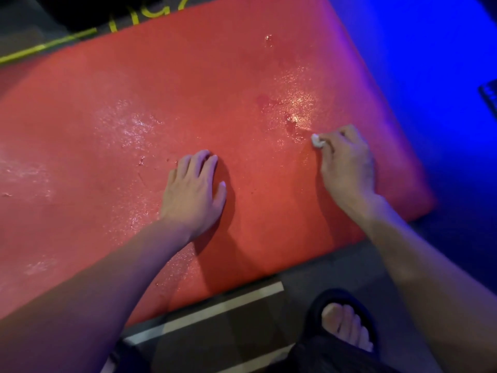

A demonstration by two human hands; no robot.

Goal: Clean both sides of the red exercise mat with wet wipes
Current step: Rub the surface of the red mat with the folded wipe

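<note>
Wipe (317,141) pinched, apparently, in R hand (347,162) fingertips.

Red exercise mat (215,117) lying flat, streaked with wet sheen.
A small balled white wet wipe (316,141) sits on its surface near the right edge, beside a glistening patch.

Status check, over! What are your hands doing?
Left hand flat on red mat. Right hand pinching wet wipe, scrubbing. Nothing blocking.
</note>
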